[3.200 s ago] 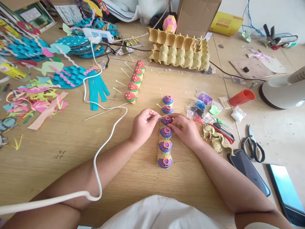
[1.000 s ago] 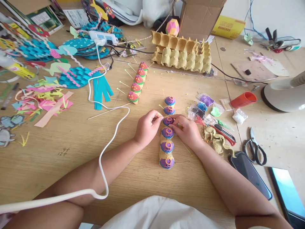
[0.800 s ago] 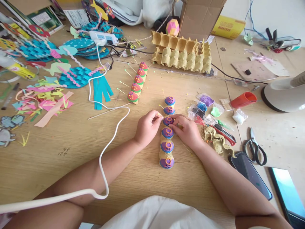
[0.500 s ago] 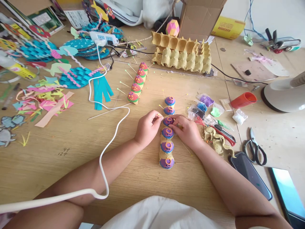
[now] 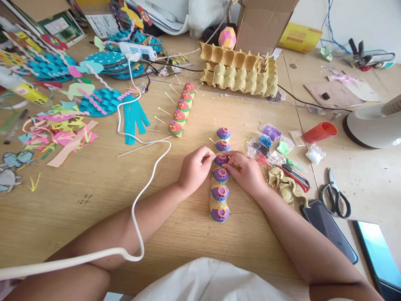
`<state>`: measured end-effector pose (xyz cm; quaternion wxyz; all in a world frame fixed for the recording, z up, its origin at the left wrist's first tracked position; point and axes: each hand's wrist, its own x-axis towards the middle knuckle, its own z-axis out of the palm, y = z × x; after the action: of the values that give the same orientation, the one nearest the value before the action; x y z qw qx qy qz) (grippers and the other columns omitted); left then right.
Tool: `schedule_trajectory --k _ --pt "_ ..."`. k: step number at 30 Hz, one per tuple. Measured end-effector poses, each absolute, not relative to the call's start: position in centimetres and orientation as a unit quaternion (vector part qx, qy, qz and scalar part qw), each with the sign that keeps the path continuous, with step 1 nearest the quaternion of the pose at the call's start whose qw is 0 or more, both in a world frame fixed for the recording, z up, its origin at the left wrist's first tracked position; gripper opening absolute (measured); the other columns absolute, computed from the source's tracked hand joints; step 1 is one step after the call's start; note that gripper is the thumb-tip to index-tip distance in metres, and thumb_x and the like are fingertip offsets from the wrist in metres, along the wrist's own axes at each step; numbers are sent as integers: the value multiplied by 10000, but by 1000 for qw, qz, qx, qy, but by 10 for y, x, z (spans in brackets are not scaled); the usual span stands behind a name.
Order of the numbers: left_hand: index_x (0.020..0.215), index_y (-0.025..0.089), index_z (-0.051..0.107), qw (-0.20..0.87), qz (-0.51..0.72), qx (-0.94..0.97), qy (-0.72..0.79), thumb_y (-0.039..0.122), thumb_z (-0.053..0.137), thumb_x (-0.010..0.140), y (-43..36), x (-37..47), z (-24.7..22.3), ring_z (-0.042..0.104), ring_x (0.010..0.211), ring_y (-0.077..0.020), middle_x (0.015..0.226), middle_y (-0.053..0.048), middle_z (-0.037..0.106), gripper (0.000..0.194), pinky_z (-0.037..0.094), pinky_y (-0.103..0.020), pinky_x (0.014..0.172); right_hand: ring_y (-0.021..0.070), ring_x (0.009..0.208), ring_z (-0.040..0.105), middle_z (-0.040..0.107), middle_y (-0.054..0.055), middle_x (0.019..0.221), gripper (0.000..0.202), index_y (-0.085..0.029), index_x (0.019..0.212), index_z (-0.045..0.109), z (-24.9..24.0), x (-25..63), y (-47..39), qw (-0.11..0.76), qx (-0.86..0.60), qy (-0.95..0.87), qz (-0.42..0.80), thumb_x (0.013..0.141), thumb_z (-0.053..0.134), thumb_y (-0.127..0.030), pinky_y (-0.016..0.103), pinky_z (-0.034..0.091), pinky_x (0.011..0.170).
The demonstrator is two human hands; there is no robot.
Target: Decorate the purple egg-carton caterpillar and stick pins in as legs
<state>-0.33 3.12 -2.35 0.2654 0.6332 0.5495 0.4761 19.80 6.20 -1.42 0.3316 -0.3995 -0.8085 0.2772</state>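
Observation:
An egg-carton strip (image 5: 219, 205) lies lengthwise before me, its several bumps capped in purple and blue clay with orange rings and small faces. Thin sticks with yellow tips (image 5: 211, 140) poke out from its sides. At the strip's left edge, by the third bump, my left hand (image 5: 196, 169) is closed in a pinch on what looks like another thin yellow-tipped stick, mostly hidden by the fingers. My right hand (image 5: 246, 170) grips the same bump from the right, thumb and fingers against the clay. A second strip (image 5: 180, 110) with red and green caps and green-tipped sticks lies farther back.
A white cable (image 5: 153, 175) crosses the table and my left forearm. On the right are clay bags (image 5: 271, 131), a utility knife (image 5: 294, 176), scissors (image 5: 334, 194), two phones (image 5: 328, 230) and a red cup (image 5: 320, 131). Egg cartons (image 5: 244, 77) stand behind; paper scraps (image 5: 70, 140) lie left.
Both hands stay at the third bump, almost still. The left fingers have shifted slightly, and less yellow shows between them. The view has moved a touch.

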Motion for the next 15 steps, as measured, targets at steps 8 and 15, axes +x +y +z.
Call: schedule_trajectory --k 8,15 --pt "869 211 610 292 493 604 553 252 627 951 34 -2 -23 679 789 -147 843 -15 710 93 523 -259 750 244 1082 742 779 59 1190 173 -248 801 589 -14 199 62 335 -395 -808 281 916 715 -224 398 586 910" --pt "939 203 613 345 505 571 547 268 638 940 34 -2 -23 706 828 -152 890 -31 718 69 554 -269 769 247 1084 741 772 62 1217 173 -246 803 588 -13 199 61 342 -395 -804 283 917 716 -227 399 584 908"
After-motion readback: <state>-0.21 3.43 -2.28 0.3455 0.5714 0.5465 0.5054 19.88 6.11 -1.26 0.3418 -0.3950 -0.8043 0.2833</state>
